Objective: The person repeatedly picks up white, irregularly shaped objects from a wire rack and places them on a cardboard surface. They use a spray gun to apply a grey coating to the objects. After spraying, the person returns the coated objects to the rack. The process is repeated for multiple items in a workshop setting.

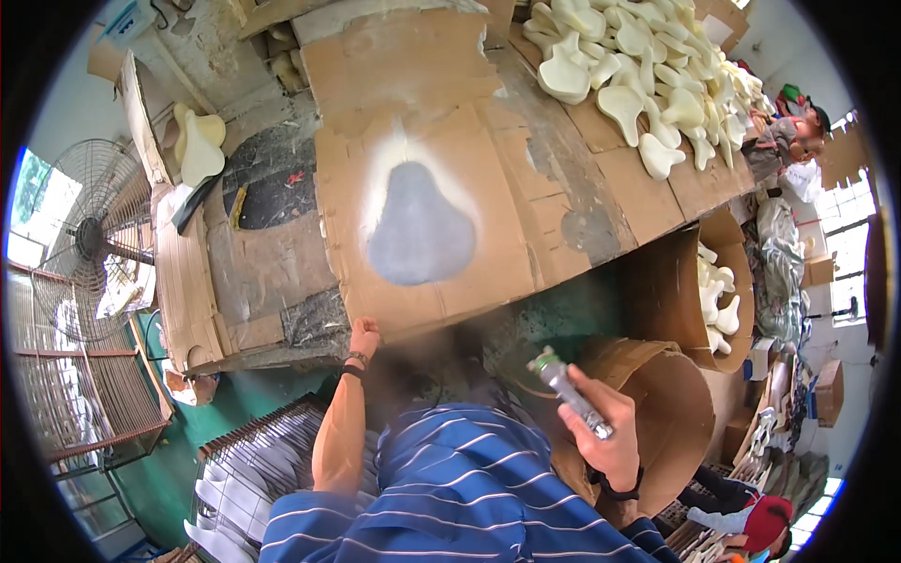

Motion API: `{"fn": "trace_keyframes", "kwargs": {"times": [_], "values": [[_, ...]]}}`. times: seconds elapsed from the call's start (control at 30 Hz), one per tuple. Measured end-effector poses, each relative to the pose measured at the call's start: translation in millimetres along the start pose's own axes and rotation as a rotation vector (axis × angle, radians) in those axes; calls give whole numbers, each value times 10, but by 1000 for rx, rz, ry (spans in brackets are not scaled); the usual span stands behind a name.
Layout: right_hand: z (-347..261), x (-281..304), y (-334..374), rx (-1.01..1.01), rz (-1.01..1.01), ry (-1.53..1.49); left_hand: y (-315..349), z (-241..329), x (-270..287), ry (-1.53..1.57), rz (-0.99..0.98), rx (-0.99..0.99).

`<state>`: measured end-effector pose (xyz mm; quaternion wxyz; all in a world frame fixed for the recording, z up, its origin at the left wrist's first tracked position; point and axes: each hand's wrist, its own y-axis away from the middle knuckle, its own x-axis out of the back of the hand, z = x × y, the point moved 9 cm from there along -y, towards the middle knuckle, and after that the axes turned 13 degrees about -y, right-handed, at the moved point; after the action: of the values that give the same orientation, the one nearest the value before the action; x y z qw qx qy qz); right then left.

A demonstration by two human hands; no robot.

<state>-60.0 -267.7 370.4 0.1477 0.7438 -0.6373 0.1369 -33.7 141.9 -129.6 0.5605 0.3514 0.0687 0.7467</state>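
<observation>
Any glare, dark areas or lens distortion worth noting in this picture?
Head view: fisheye curvature bends the workbench edge, corners go black; the left window and right window wash out toward white; shade lies under the workbench; the metal tool in the right hand carries small highlights.

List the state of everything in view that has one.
Green-tipped silver cylindrical tool: gripped, tilted.
Right hand: closed around it.
Brown cardboard sheet: flat, whitish around a grey pear-shaped patch.
Left hand: curled at the sheet's edge.
Cream saddle-shaped pieces: heaped.
Far brown cardboard drum: open, cream pieces inside.
Round wire-caged fan: running unclear.
</observation>
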Motion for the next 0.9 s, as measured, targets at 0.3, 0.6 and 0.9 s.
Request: {"fn": "trace_keyframes", "kwargs": {"times": [0.3, 0.6, 0.9], "values": [[274, 162, 25, -34, 147, -31, -153, 1339, 78, -431, 447, -229], [640, 209, 3, -96, 65, -59, -275, 2304, 128, -773, 415, -226], [799, 88, -336, -89, -8, -118, -530, 2032, -443, 1000, -78, 109]]}}
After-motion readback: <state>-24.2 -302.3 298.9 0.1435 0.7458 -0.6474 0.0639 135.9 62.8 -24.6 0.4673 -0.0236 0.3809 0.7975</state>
